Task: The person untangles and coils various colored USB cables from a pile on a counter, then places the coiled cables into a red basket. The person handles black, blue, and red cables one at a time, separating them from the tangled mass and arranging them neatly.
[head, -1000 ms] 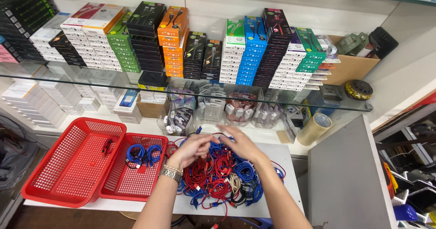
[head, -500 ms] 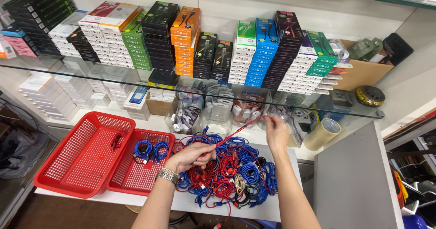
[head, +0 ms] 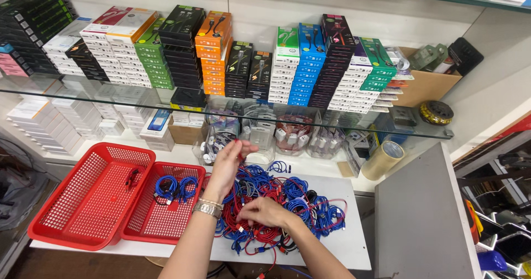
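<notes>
My left hand (head: 229,163) is lifted at the centre of the frame, fingers loosely spread and slightly curled; I cannot tell whether a thin strand runs between them. My right hand (head: 265,211) lies lower, just below centre, fingers bent down into the tangled pile of cables (head: 279,204), closing on red strands.

The pile covers the white surface (head: 354,240) in the lower middle of the frame, red and blue cords knotted through each other. These should be light, limp and a little slick (thin rubbery jackets), so they will sag and drag their neighbours along. I judge the stiff plug ends to be the best place to pinch, since the cord slides through a loose hold.

At lower left sit two red baskets: the large red basket (head: 72,218) holds a small dark cord, and the smaller red basket (head: 160,223) touching it holds coiled blue cables (head: 174,188).
</notes>
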